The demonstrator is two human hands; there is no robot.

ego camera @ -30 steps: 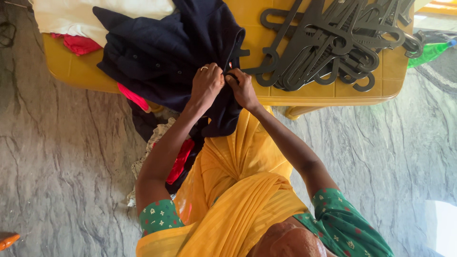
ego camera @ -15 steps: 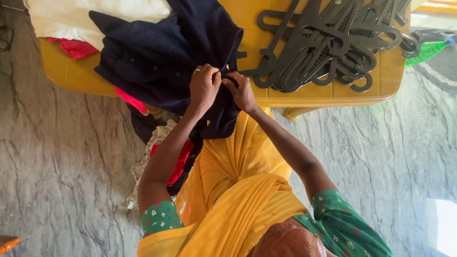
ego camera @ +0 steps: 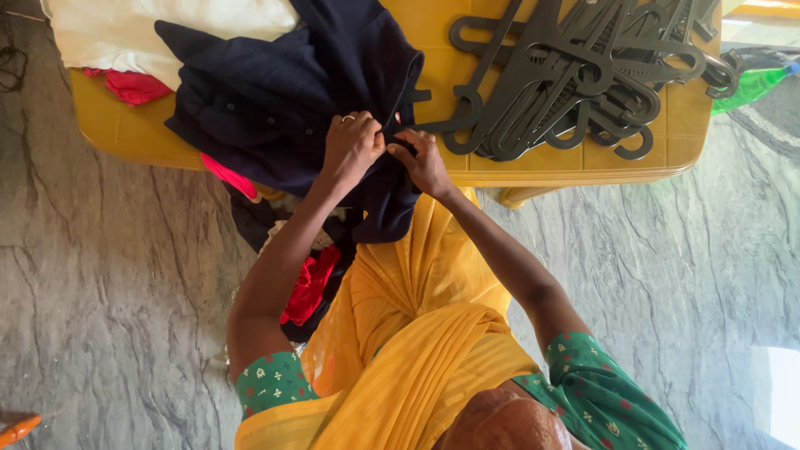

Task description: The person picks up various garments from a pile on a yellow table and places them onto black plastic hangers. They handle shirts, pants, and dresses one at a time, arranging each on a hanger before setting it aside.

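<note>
The dark navy shirt (ego camera: 275,100) lies spread over the near left part of the yellow worktop (ego camera: 567,162), its lower cloth hanging off the near edge toward the person. A dark plastic hanger (ego camera: 421,96) pokes out of the shirt's collar area, its hook end pointing right toward the hanger pile.

Both hands meet at the shirt's front edge, just at the worktop's near rim. The left hand (ego camera: 352,148) has its fingers closed, pinching a fold of navy cloth; a ring shows on 1 finger. The right hand (ego camera: 427,160) sits touching it from the right, fingers likewise closed on the shirt's edge. The pinched spot lies between the 2 hands, so neither is clearly nearer; what exactly sits between the fingertips is too small to tell. The shirt's length runs away from the fingers up and to the left, across the worktop.

Farther out, a white cloth (ego camera: 167,29) and a red garment (ego camera: 133,83) lie beyond the shirt at the left. A heap of black hangers (ego camera: 583,75) covers the right side. More clothes, red and patterned, hang below the worktop's edge over the grey marbled floor (ego camera: 108,275).
</note>
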